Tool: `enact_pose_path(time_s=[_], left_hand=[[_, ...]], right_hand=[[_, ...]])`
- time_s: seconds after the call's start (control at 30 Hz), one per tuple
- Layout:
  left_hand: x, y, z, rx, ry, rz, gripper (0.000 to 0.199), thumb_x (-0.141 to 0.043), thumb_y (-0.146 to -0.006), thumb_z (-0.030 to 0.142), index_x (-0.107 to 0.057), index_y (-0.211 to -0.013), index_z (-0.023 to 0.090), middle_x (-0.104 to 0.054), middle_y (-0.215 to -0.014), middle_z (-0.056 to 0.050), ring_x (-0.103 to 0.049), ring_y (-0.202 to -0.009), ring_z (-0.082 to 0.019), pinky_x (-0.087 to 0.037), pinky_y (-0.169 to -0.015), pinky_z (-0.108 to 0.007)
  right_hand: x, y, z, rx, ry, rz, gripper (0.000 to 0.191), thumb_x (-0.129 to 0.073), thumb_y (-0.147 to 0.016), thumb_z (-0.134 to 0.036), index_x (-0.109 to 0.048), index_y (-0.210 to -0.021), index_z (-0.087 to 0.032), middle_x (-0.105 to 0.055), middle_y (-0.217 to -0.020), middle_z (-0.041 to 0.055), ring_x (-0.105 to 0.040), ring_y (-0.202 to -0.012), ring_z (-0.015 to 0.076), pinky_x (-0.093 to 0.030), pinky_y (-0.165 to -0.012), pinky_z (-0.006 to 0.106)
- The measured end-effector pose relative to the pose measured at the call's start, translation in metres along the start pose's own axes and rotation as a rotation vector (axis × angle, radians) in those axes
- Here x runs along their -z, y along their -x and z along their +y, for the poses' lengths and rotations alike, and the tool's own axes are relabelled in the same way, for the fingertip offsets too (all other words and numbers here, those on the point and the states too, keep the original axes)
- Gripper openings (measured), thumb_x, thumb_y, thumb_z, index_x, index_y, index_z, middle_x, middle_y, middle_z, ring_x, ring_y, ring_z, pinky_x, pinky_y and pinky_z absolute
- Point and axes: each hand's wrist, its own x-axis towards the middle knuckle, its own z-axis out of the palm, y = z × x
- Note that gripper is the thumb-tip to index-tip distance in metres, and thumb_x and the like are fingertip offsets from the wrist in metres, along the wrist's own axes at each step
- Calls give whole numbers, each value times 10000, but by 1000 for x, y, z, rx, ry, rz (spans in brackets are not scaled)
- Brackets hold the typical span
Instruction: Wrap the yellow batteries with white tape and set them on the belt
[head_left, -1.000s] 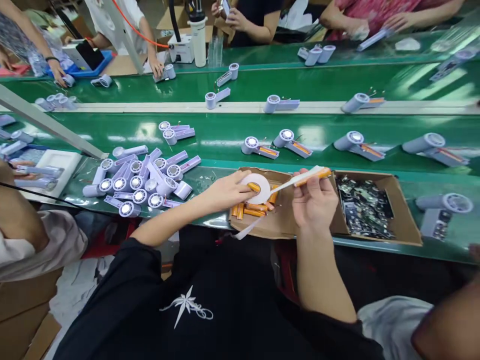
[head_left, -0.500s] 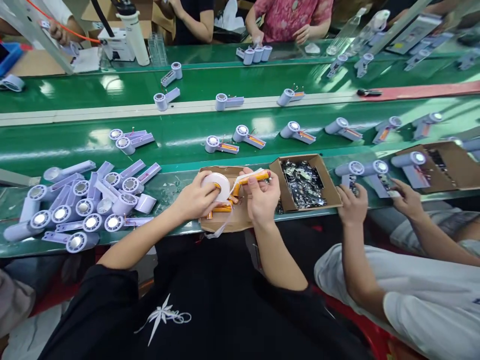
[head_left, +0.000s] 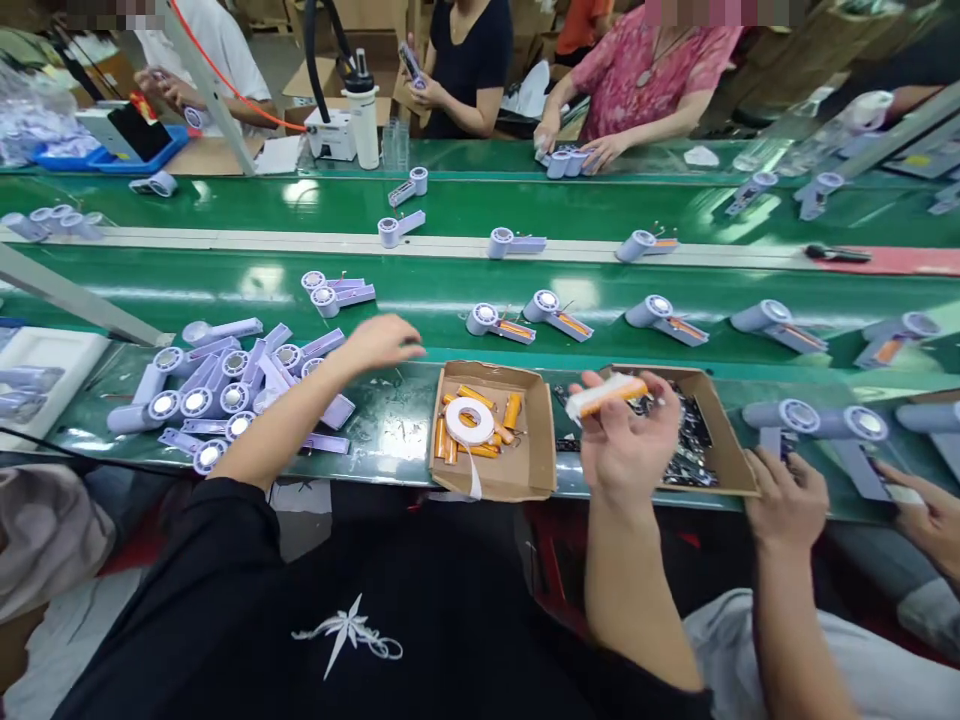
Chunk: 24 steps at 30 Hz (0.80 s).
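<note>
My right hand [head_left: 630, 440] is raised at the right of an open cardboard box [head_left: 541, 455], its fingers holding an orange cylindrical battery cell [head_left: 616, 396]. White tape [head_left: 586, 402] lies along part of that cell. Away to the left, my left hand [head_left: 384, 343] hovers over the bench by the belt edge, fingers stretched out and nothing visible in them. Inside the box, a roll of white tape [head_left: 453, 420] rests on several orange cells [head_left: 512, 412], its loose end hanging toward the front. Light purple handheld-fan housings [head_left: 234, 397] are piled under and beside my left forearm.
A box of small dark metallic parts [head_left: 724, 440] stands behind my right hand. A co-worker's hand [head_left: 787, 500] handles a fan housing at the right. More housings [head_left: 658, 312] lie along the green conveyor belt [head_left: 420, 275]; other people sit across it.
My left hand has let go of the tape roll, now in the box, and moved left. My right hand has moved right with the taped cell. The view has shifted left.
</note>
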Motion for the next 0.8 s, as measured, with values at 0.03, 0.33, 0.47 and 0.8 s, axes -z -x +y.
enact_pose_path(time_s=[0.03, 0.33, 0.47, 0.8], left_hand=[[7, -2, -29, 182, -68, 51, 421, -570, -1068, 471, -805, -1252, 174, -775, -1310, -167, -639, -1271, -345, -499, -1116, -497], [16, -14, -131, 353, -297, -49, 482, -550, -1004, 280, -688, -1432, 106, -618, -1509, -255, -495, -1401, -437, -486, -1083, -557], [4, -48, -97, 62, -234, -9, 460, -498, -1058, 344, -664, -1466, 210, -610, -1551, -181, -516, -1411, -359, -480, -1079, -462], [0, -117, -77, 84, -126, -211, 289, -696, -892, 377, -846, -1109, 258, -835, -1193, -72, -677, -1152, -285, -476, -973, -334]], right_hand=[[10, 7, 2, -7, 13, 28, 654, -1036, -700, -438, -595, -1161, -293, -799, -1067, 17, -855, -1018, 256, -743, -838, 413], [42, 20, 21, -114, 91, 67, 654, -1022, -707, -473, -569, -1147, -303, -822, -1000, 26, -868, -915, 295, -738, -831, 497], [2, -9, 26, -91, 70, -61, 639, -1005, -738, -463, -564, -1170, -297, -830, -1042, 20, -864, -955, 256, -724, -877, 443], [-146, -119, 123, -49, 425, -773, 505, -767, -891, -425, -584, -1309, -208, -845, -1088, 83, -813, -1007, 226, -638, -953, 373]])
